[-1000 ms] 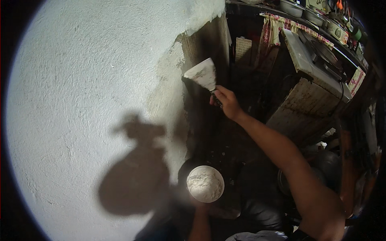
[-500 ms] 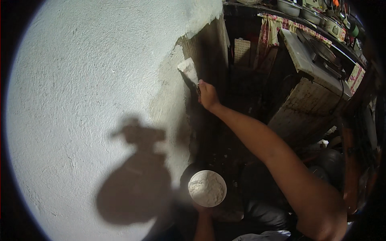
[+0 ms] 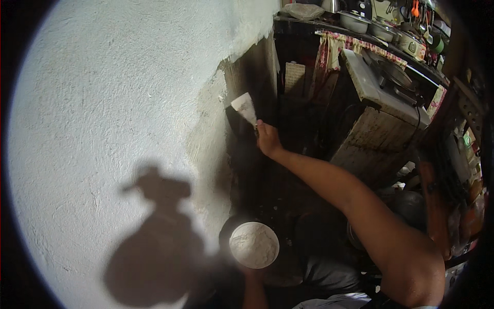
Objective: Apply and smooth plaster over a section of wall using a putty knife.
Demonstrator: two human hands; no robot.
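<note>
Most wall (image 3: 113, 103) looks coated, its edge strip (image 3: 208, 144) unfinished; right fingers (image 3: 262, 130) pinch the scraper (image 3: 245, 107); left fingers (image 3: 251, 273) (under the tub (image 3: 278, 247)) I can't tell.

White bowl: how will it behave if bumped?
Probably heavy for its size: the bowl is well filled with paste. Likely little sloshing, as that looks lumpy. May tip: the left hand seems to support it from below.

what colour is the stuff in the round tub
The stuff is off-white, seen best in the head view.
</note>
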